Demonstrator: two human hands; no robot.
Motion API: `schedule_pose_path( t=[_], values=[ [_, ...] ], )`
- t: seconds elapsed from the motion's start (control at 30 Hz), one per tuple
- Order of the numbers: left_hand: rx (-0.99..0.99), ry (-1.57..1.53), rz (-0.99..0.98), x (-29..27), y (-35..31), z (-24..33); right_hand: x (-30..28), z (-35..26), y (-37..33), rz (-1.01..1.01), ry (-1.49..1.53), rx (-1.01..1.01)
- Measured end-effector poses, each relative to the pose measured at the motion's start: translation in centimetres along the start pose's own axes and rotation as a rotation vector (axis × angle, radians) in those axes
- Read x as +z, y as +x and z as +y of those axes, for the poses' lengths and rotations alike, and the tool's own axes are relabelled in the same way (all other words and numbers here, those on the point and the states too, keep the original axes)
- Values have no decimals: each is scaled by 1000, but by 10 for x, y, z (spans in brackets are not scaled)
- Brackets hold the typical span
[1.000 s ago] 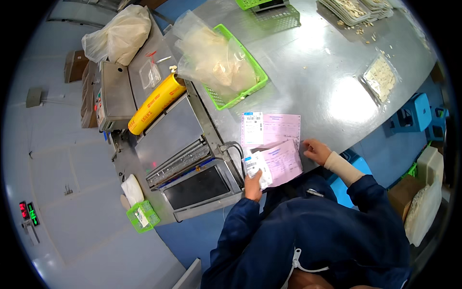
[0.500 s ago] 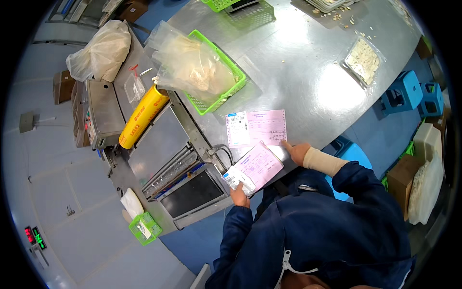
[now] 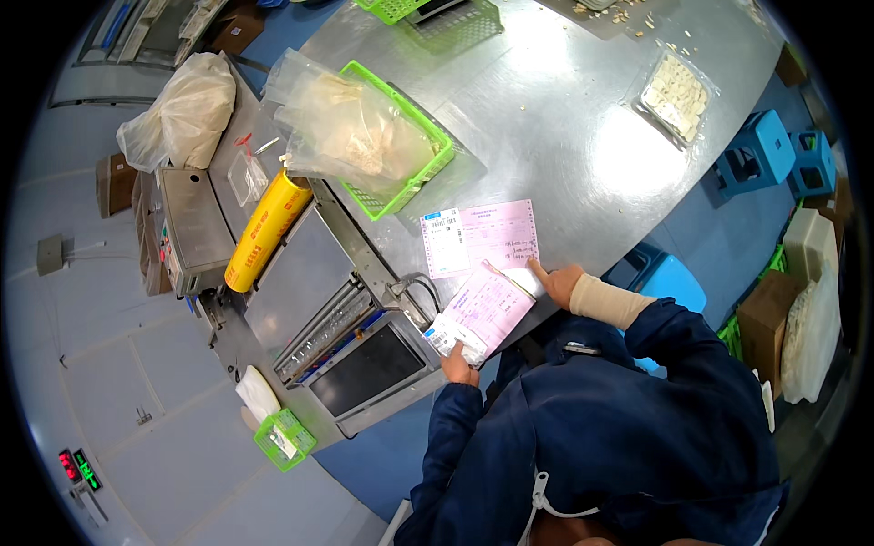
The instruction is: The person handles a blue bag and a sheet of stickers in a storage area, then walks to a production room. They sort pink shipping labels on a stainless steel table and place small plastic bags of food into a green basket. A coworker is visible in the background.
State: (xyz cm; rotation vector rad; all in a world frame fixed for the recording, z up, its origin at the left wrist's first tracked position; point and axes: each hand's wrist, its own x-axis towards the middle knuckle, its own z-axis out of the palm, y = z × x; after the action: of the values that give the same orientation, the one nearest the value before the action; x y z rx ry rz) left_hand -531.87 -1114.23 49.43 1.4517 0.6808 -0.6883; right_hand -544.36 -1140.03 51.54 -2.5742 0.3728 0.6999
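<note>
My left hand [image 3: 460, 366] pinches the lower left corner of a pad of pink printed forms [image 3: 496, 309], tilted at the table's near edge. A white printed label [image 3: 444, 334] lies over that corner, partly under my fingers. Just beyond the pad, a single pink form [image 3: 499, 223] rests flat on the metal table, with another white label [image 3: 446, 244] on its left part. My right hand [image 3: 561, 281] holds nothing. Its index finger is stretched out to the form's lower right corner, by some handwriting; the other fingers are partly hidden.
A yellow film roll [image 3: 269, 232] sits on the wrapping machine [image 3: 305, 264] at left. Beyond it stands a green basket [image 3: 444, 155] with a clear bag [image 3: 355, 127]. A tray of pale slices [image 3: 675, 98] lies far right; blue stools [image 3: 756, 150] stand beside the table.
My right index finger is more stretched out at the form's lower right corner. My left hand keeps its place on the pad. The whole view has shifted slightly.
</note>
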Motion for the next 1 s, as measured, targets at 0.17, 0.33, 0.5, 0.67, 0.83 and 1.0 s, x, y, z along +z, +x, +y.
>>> schedule_pose_path(
  t=[0.17,0.33,0.5,0.67,0.83,1.0],
  values=[
    [-7,9,-16,-1,4,-4,11,4,5,1,6,16],
    [-13,14,15,1,5,-6,23,13,7,63,29,2],
    [-21,33,5,-8,18,-13,24,13,6,88,63,33],
    [6,6,-44,-5,15,-13,0,17,4,97,240,117],
    [15,21,-47,-6,16,-14,-2,28,15,91,176,163],
    [5,-5,-47,-2,12,-12,-5,37,18,-37,133,156]
  ],
)
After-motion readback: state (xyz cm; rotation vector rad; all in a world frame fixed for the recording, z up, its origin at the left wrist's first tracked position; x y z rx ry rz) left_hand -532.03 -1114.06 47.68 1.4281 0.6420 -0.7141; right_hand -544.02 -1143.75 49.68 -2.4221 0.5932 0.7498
